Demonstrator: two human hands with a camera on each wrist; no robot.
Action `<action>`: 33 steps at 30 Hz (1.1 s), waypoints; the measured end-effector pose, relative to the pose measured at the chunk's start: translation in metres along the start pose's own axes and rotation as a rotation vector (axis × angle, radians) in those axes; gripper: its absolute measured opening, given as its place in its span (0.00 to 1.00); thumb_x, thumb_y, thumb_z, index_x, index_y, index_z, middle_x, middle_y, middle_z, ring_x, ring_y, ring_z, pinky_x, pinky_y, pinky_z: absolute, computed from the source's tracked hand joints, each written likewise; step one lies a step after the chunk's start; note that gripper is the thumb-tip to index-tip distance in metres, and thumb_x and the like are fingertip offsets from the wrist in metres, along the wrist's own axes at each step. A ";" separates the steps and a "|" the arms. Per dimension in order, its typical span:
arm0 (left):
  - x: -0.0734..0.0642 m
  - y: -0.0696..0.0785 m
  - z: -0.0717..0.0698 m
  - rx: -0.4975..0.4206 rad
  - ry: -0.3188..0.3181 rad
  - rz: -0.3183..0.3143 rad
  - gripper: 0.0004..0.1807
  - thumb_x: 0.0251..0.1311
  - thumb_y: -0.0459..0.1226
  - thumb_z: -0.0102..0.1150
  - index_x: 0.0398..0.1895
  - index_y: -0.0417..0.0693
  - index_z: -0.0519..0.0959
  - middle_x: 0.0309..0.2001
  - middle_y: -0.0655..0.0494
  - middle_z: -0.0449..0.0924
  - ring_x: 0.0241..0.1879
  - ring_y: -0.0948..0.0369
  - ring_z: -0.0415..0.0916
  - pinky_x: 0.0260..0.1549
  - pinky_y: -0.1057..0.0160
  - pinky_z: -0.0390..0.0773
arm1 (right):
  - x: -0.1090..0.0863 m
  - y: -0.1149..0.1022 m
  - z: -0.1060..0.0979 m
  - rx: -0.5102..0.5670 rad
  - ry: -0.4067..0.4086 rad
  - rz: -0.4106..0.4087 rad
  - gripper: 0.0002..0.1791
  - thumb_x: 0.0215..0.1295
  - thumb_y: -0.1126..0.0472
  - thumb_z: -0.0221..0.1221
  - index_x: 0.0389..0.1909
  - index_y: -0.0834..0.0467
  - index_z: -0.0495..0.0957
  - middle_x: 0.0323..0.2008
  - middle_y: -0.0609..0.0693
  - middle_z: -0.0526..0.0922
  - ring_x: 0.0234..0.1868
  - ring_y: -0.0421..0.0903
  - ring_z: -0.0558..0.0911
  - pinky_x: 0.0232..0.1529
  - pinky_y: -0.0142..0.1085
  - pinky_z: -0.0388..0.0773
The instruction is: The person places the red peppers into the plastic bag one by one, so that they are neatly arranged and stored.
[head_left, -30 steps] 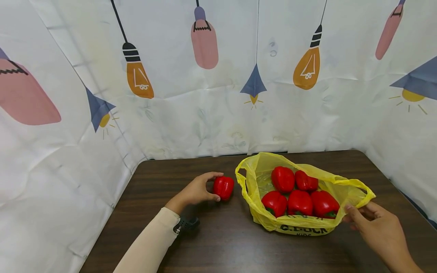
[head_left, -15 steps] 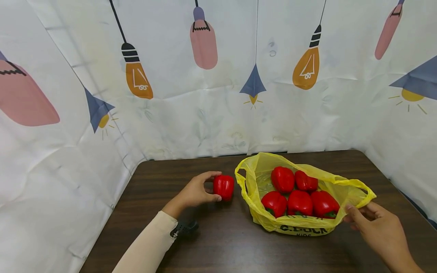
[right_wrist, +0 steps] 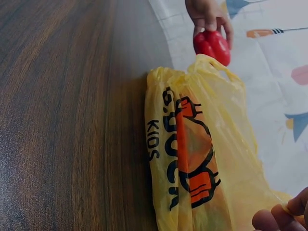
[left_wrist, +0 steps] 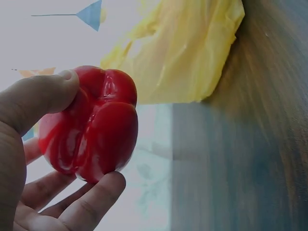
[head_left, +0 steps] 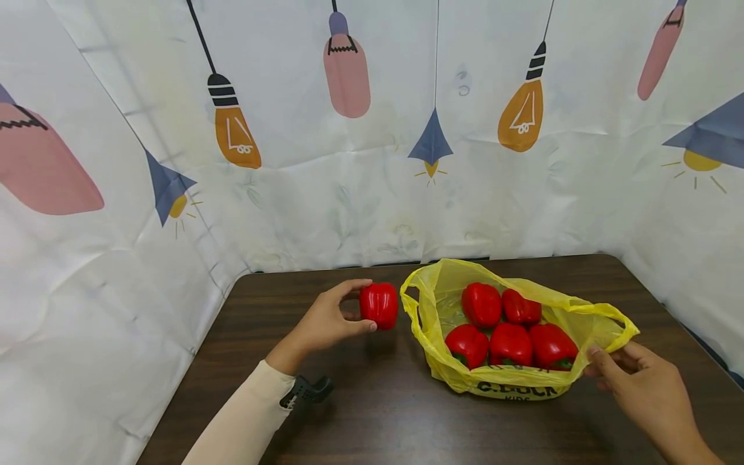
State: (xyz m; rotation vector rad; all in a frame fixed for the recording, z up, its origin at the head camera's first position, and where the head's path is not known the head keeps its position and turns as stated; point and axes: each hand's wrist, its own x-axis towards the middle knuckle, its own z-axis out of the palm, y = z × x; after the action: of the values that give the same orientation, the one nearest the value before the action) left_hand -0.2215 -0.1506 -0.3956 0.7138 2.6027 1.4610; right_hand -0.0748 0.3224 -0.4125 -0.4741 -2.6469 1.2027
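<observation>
My left hand (head_left: pixel 328 321) grips a glossy red bell pepper (head_left: pixel 379 305) between thumb and fingers, just left of the bag and raised over the table. In the left wrist view the pepper (left_wrist: pixel 94 125) shows its lobed end, with the thumb on one side and fingers on the other. My right hand (head_left: pixel 648 387) pinches the right handle side of a yellow plastic bag (head_left: pixel 511 391). The bag's mouth gapes upward, and several red bell peppers (head_left: pixel 511 344) lie inside. Black lettering and an orange print mark the bag (right_wrist: pixel 190 144) in the right wrist view.
A dark wood-grain table (head_left: pixel 418 426) carries the bag. Behind and at both sides hangs a white cloth (head_left: pixel 372 213) printed with lamps and bulbs. A black strap (head_left: pixel 308 391) sits on the left wrist, below a cream sleeve (head_left: pixel 244 413).
My left hand has lifted the bell pepper off the table, rising slightly with it. The right hand and the bag have stayed in place.
</observation>
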 end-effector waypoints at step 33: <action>0.012 0.058 0.009 -0.083 -0.013 0.195 0.41 0.51 0.38 0.81 0.70 0.54 0.73 0.64 0.60 0.75 0.57 0.55 0.79 0.46 0.58 0.85 | -0.001 -0.001 -0.002 -0.024 -0.003 -0.009 0.30 0.74 0.37 0.56 0.48 0.63 0.84 0.30 0.50 0.89 0.26 0.40 0.85 0.22 0.36 0.79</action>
State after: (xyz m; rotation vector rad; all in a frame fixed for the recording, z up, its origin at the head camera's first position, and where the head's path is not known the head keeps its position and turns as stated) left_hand -0.2086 -0.1130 -0.3504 0.9867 2.5056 1.5983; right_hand -0.0733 0.3231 -0.4107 -0.4647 -2.6660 1.1718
